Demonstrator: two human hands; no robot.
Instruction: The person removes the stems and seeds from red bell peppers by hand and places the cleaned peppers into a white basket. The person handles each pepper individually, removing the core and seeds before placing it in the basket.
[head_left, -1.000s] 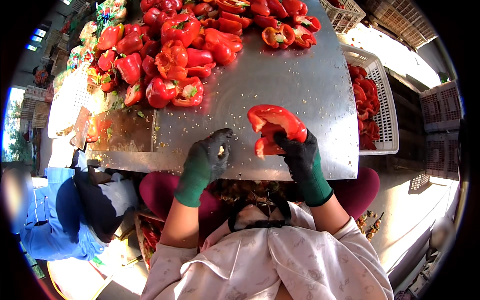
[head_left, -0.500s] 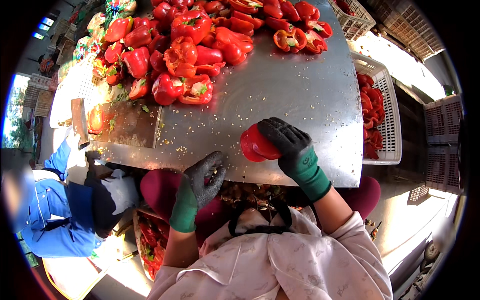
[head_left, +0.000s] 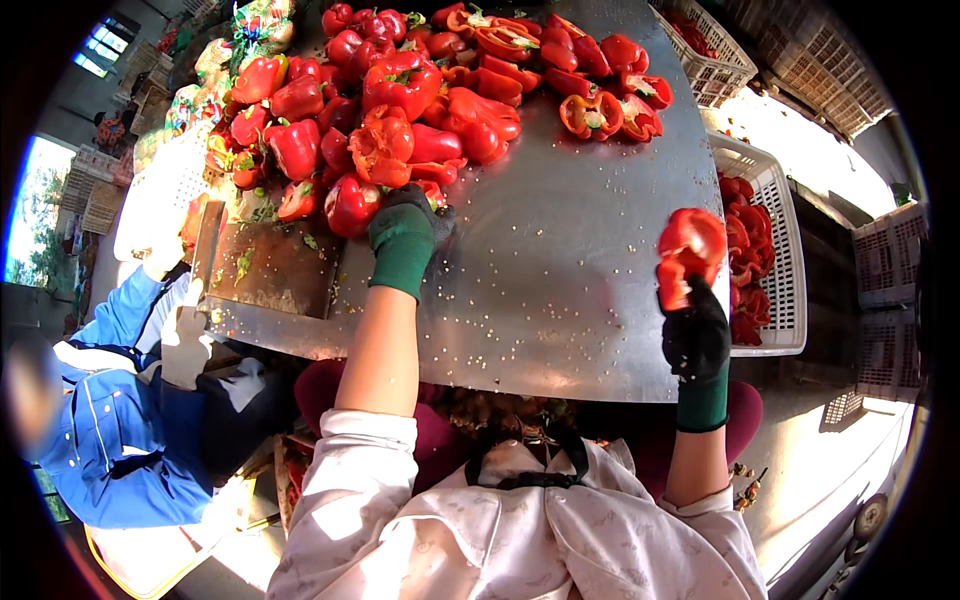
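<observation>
My left hand [head_left: 408, 238], in a black-and-green glove, is at the near edge of a pile of red bell peppers [head_left: 295, 150] on the metal table. Its fingers curl down over a red bell pepper [head_left: 432, 190], which the glove mostly covers. At the table's right edge, my right hand [head_left: 695, 335], gloved the same way, grips a hollowed red bell pepper [head_left: 692, 242] with the thumb side up. This pepper is beside a white plastic crate [head_left: 790, 240] that holds red pepper pieces [head_left: 748, 230].
Pale seeds are scattered over the metal table [head_left: 540, 260]. A brown board [head_left: 275, 265] lies at its left. A person in blue [head_left: 130, 430] sits there, a broad blade [head_left: 207, 240] near their gloved hand. Cut pepper halves [head_left: 592, 115] lie at the far right; another crate [head_left: 710, 70] stands beyond.
My right hand has carried the red pepper rightward to the table edge by the crate. My left hand has reached forward from the near edge to the pile. The view has shifted slightly.
</observation>
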